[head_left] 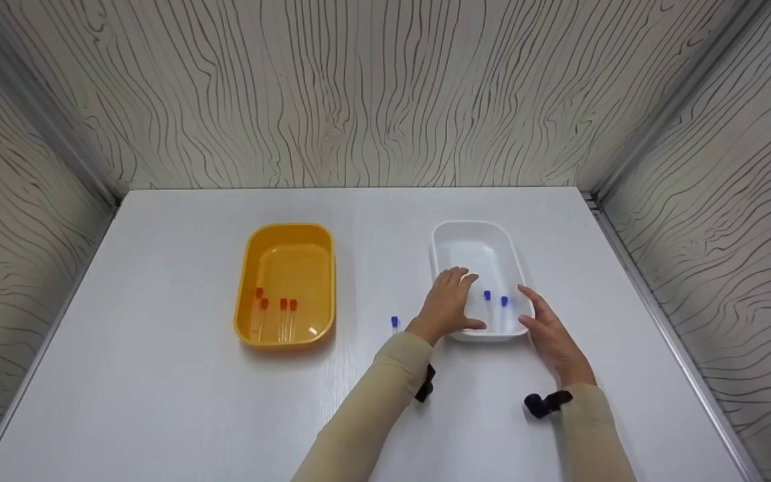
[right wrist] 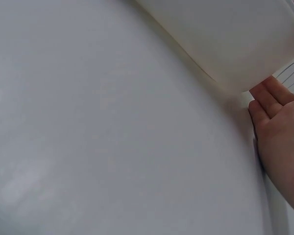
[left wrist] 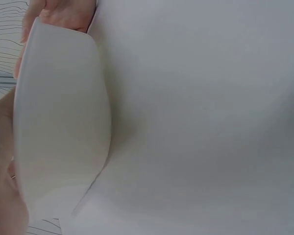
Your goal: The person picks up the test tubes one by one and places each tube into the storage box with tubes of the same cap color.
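Note:
In the head view, a white tray (head_left: 482, 231) stands right of centre with two blue-capped tubes (head_left: 496, 300) lying in its near half. My left hand (head_left: 447, 304) is over the tray's left side, fingers and thumb spread apart, and I see nothing held in it. At the right rim is my right hand (head_left: 553, 338), its thumb and fingers apart beside the tray. The right wrist view shows the fingers (right wrist: 272, 98) fairly straight against or close to the tray's outer wall (right wrist: 230, 44). Another blue-capped tube (head_left: 395, 322) lies on the table, partly hidden by my left arm.
A yellow tray (head_left: 285, 231) stands to the left, holding several red-capped tubes (head_left: 284, 304). Both trays rest on a white table (head_left: 158, 395). Wood-patterned panels (head_left: 345, 94) rise behind the table and along both sides.

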Demonstrator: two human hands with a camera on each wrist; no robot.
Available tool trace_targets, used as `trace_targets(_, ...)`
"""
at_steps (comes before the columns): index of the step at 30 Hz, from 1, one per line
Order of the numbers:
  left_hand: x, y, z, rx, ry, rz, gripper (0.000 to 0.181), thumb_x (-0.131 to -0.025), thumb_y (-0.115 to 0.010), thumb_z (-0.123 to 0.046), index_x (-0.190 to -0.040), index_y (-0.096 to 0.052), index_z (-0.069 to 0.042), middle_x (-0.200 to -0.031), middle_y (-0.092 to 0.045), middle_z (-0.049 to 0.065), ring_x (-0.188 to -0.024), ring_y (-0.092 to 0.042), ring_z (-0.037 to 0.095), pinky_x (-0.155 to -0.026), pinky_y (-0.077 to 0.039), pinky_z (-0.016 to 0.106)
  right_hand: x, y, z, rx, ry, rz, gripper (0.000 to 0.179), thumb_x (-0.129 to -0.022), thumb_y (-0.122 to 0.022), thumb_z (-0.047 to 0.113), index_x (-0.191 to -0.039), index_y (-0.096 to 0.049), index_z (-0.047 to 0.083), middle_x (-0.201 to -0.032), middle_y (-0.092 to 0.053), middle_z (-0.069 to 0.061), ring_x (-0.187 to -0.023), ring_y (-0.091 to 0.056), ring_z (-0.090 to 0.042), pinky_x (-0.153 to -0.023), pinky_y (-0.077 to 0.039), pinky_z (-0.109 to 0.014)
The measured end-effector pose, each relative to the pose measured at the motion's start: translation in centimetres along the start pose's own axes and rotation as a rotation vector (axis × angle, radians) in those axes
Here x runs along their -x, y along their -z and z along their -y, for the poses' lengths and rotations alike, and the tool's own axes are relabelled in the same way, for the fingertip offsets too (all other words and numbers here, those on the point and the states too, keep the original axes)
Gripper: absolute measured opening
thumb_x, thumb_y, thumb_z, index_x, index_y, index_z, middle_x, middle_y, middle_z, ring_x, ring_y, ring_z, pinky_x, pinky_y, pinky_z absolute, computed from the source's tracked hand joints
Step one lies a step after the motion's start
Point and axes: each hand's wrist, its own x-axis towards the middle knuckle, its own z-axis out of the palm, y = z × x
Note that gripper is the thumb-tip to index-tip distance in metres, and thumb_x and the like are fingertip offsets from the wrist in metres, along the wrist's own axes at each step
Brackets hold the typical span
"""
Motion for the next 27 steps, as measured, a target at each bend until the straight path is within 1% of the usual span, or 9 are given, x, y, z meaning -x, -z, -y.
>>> trace_targets(4, 0.1, 0.1, 0.1, 0.014, -0.022, -0.030, 0.079, -0.079, -0.071, -0.054, -0.141, -0.043, -0.013, -0.146, -0.047, 0.004, -0.140, -0.041, 0.020, -0.122, -0.028, 0.031, -0.1, 0.1, 0.1, 0.017, -0.006, 0.004, 0.065, -0.097, -0.046, 0.001, -0.153, -0.014, 0.008, -0.162, 0.023, -0.004, -0.149, 0.027, -0.025, -0.123, 0.013, -0.050)
trace_targets(8, 0.2, 0.4, 0.2, 0.018, -0.043, -0.053, 0.076, -0.082, -0.069, -0.053, -0.142, -0.043, -0.014, -0.146, -0.047, 0.004, -0.140, -0.041, 0.019, -0.122, -0.029, 0.030, 0.0, 0.1, 0.2, 0.032, -0.012, -0.001, 0.065, -0.098, -0.045, 0.002, -0.154, -0.013, 0.009, -0.162, 0.023, -0.004, -0.149, 0.027, -0.025, -0.124, 0.012, -0.050)
trace_targets(11, 0.5, 0.6, 0.3, 0.023, -0.065, -0.085, 0.076, -0.081, -0.070, -0.052, -0.141, -0.044, -0.013, -0.144, -0.049, 0.004, -0.139, -0.042, 0.019, -0.121, -0.030, 0.029, 0.0, 0.2, 0.2, 0.038, -0.002, 0.000, 0.065, -0.097, -0.045, 0.001, -0.153, -0.012, 0.005, -0.163, 0.022, -0.006, -0.149, 0.027, -0.026, -0.124, 0.012, -0.051)
trace_targets(15, 0.9, 0.8, 0.6, 0.041, -0.080, -0.105, 0.075, -0.081, -0.071, -0.051, -0.140, -0.045, -0.013, -0.143, -0.050, 0.004, -0.138, -0.043, 0.018, -0.121, -0.031, 0.030, 0.0, 0.2, 0.1, 0.045, 0.018, 0.007, 0.066, -0.097, -0.045, 0.000, -0.152, -0.010, 0.001, -0.163, 0.021, -0.008, -0.149, 0.027, -0.028, -0.123, 0.013, -0.053)
trace_targets(18, 1.3, 1.2, 0.8, 0.058, -0.083, -0.102, 0.075, -0.082, -0.071, -0.050, -0.141, -0.044, -0.012, -0.144, -0.049, 0.005, -0.139, -0.042, 0.018, -0.122, -0.030, 0.030, 0.0, 0.2, 0.0, 0.037, 0.022, 0.014, 0.066, -0.097, -0.045, -0.001, -0.152, -0.010, 0.001, -0.162, 0.022, -0.009, -0.148, 0.028, -0.028, -0.122, 0.015, -0.053)
trace_targets(22, 1.9, 1.6, 1.2, 0.091, -0.112, -0.126, 0.075, -0.082, -0.071, -0.049, -0.140, -0.044, -0.010, -0.143, -0.049, 0.006, -0.138, -0.043, 0.020, -0.120, -0.033, 0.030, 0.0, 0.1, 0.0, 0.032, 0.017, 0.021, 0.066, -0.097, -0.045, 0.000, -0.153, -0.010, 0.003, -0.162, 0.022, -0.008, -0.148, 0.028, -0.028, -0.122, 0.015, -0.053)
trace_targets(27, 2.7, 2.0, 1.6, 0.128, -0.147, -0.141, 0.076, -0.082, -0.072, -0.046, -0.141, -0.044, -0.009, -0.142, -0.049, 0.008, -0.137, -0.044, 0.021, -0.118, -0.036, 0.030, 0.0, 0.1, 0.1, 0.028, -0.001, 0.020, 0.065, -0.097, -0.045, 0.001, -0.153, -0.013, 0.007, -0.162, 0.025, -0.006, -0.147, 0.030, -0.027, -0.122, 0.016, -0.052)
